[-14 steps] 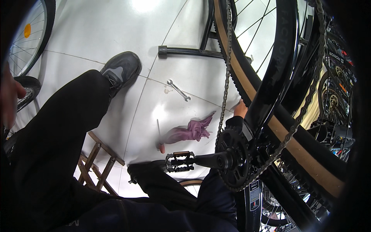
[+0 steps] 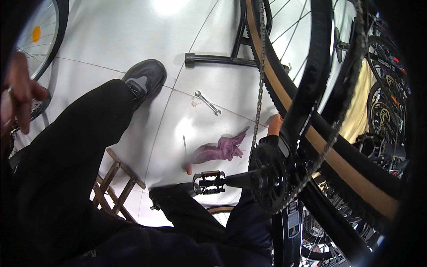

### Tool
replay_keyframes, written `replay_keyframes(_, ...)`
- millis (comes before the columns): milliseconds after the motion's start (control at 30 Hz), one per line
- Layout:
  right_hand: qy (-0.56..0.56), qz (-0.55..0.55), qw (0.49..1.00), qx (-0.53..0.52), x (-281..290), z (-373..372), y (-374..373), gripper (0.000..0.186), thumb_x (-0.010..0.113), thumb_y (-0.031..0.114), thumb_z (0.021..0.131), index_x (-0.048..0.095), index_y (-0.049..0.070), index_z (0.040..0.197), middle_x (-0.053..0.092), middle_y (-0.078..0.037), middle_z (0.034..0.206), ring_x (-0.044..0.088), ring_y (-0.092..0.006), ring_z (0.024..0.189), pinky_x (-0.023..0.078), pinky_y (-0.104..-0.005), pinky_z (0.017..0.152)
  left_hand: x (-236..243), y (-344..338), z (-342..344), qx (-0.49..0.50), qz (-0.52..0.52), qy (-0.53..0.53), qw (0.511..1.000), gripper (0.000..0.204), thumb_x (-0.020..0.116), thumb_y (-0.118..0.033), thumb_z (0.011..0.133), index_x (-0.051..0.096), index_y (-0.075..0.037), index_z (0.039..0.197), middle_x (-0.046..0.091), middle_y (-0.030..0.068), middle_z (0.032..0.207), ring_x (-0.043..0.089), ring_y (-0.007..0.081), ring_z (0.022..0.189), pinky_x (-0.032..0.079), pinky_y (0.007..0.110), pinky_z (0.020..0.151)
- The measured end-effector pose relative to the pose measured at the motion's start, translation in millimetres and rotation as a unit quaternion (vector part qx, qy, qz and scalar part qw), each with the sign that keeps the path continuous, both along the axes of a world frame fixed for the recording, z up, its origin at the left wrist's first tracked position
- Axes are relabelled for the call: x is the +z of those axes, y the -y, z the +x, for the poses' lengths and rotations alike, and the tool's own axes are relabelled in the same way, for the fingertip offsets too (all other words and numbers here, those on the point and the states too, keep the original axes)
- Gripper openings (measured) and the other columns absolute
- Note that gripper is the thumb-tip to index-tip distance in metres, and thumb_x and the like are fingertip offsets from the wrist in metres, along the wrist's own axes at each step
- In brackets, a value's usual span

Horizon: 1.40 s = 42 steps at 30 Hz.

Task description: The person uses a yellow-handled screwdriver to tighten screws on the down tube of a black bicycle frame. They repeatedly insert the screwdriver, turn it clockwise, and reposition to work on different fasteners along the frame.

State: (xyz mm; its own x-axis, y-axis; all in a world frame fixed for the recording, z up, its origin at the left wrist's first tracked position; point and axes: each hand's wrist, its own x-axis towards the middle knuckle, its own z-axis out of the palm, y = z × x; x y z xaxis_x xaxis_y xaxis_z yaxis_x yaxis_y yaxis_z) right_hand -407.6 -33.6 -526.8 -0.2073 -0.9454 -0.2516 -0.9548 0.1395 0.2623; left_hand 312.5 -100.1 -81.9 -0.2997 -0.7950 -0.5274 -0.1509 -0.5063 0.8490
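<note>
At the far left, my left hand (image 2: 22,95) hangs in the air with its fingers apart, a ring on one of them, and holds nothing. My right hand (image 2: 274,125) reaches behind the bicycle, against the edge of the tan-sided tyre (image 2: 276,84). Its fingers are hidden by the tyre and the black frame tube (image 2: 311,75). Close to that wrist are the black chainring (image 2: 269,182) and a crank with a flat cage pedal (image 2: 210,183). Two runs of chain (image 2: 261,80) stretch away from the chainring, the right one blurred.
On the pale tiled floor lie an open-ended wrench (image 2: 207,103), a screwdriver with an orange handle (image 2: 188,169) and a crumpled mauve cloth (image 2: 222,150). A black stand foot (image 2: 218,59) and a wooden folding stool (image 2: 116,187) stand nearby. Another bicycle wheel (image 2: 60,31) is at left; several bicycles crowd the right.
My left hand has come farther into view, rightward and up. My right hand stays by the tyre. The chain and chainring look more blurred, and the view has shifted slightly.
</note>
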Motion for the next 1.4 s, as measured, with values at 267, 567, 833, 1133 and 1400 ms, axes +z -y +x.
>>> replay_keyframes(267,0.084,0.009,0.995,-0.047,142.2,115.3,-142.2,0.025,0.06,0.024,0.088,0.071,0.002,0.093,0.071,-0.025,0.086,0.069,-0.0437,0.083,0.055,-0.0532,0.08,4.4,26.0,-79.5,-0.275,-0.154,0.023,0.949,0.018,0.065,-0.011,0.09,0.071,0.005,0.092,0.071,0.0134,0.079,0.07,0.0223,0.073,0.055,0.033,0.069)
replay_keyframes(567,0.311,0.319,0.892,-0.079,442.9,263.2,-258.9,0.025,0.071,0.022,0.077,0.07,0.001,0.09,0.071,-0.023,0.086,0.069,-0.042,0.086,0.055,-0.0475,0.078,82.4,-12.6,-213.5,-0.502,-0.423,-0.126,0.744,0.02,0.066,-0.008,0.092,0.075,-0.003,0.11,0.072,0.0165,0.096,0.069,0.0341,0.09,0.055,0.039,0.081)
replay_keyframes(833,0.564,-0.482,0.595,-0.308,616.1,332.1,-278.2,0.008,0.062,0.004,0.09,0.068,-0.002,0.09,0.066,-0.003,0.079,0.045,-0.0028,0.056,0.035,-0.0201,0.051,168.5,-138.4,-284.5,-0.491,-0.426,-0.239,0.721,0.021,0.07,-0.012,0.092,0.076,-0.003,0.11,0.074,0.0111,0.09,0.069,0.0224,0.074,0.055,0.031,0.071)
replay_keyframes(1133,0.652,-0.507,0.507,-0.246,589.5,308.1,-251.6,0.006,0.068,0.004,0.091,0.066,0.0,0.089,0.068,-0.005,0.098,0.058,-0.0094,0.084,0.048,-0.0258,0.078,166.1,-154.3,-300.6,-0.422,-0.367,-0.167,0.812,0.022,0.072,-0.02,0.089,0.068,-0.003,0.102,0.074,0.0145,0.085,0.074,0.0275,0.078,0.056,0.035,0.074)
replay_keyframes(1400,0.695,-0.49,0.466,-0.247,575.8,307.8,-235.9,0.012,0.069,0.01,0.094,0.064,-0.001,0.089,0.066,-0.006,0.098,0.053,-0.0077,0.073,0.044,-0.0238,0.067,142.2,-145.7,-309.2,-0.387,-0.178,-0.221,0.877,0.02,0.071,-0.01,0.09,0.066,0.004,0.104,0.074,0.0094,0.088,0.07,0.0127,0.08,0.056,0.027,0.073)
